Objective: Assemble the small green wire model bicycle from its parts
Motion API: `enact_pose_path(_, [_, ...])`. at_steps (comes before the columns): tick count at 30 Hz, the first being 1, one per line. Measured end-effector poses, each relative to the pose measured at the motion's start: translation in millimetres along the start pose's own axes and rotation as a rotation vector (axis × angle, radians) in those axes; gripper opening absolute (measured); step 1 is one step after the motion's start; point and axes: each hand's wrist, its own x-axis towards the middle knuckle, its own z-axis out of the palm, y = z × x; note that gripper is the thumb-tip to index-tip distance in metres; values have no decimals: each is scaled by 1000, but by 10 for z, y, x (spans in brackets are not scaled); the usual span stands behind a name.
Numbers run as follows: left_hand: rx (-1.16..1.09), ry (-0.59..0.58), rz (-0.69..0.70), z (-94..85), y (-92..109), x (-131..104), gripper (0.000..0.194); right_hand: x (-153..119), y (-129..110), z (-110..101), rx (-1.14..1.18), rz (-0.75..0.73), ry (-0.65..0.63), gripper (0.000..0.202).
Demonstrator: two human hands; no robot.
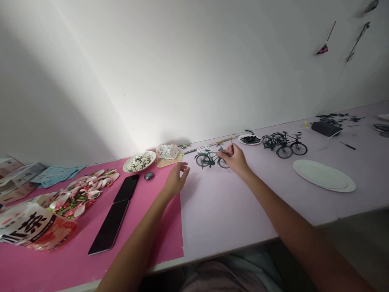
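A dark green model bicycle (pixel 206 159) stands upright on the pale tabletop in front of me. My right hand (pixel 237 160) is closed, thumb and finger pinching at the bicycle's front end. A slim dark stick-like piece (pixel 232 147) with a light tip rises from its curled fingers; its kind is unclear. To the left of the bicycle, my left hand (pixel 177 178) hovers near the pink mat's edge, fingers apart and holding nothing. Behind the bicycle lie a white patterned piece (pixel 204 149) and a long thin strip (pixel 223 141).
More model bicycles (pixel 284 145) stand at right, near a plate of black parts (pixel 249 140), white oval plates (pixel 323 175), a black case (pixel 326 128) and a screwdriver (pixel 348 145). Left hold a plate of small pieces (pixel 139 162), a patterned box (pixel 167 151), phones (pixel 111 223) and a printed bag (pixel 36 227).
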Motion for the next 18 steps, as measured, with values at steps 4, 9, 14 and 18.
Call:
enact_pose_path(4, [61, -16, 32, 0, -80, 2, 36, 251, 216, -361, -179, -37, 317, 48])
enact_pose_path(9, [124, -57, 11, -22, -117, -1, 35, 448, 461, -918, -457, -37, 582, 40])
enact_pose_path(14, [174, -71, -3, -31, -128, 10, 33, 516, 643, -1294, -497, 53, 745, 40])
enact_pose_path(18, [198, -83, -4, -37, -112, 9, 31, 516, 755, -1414, -467, 100, 740, 38])
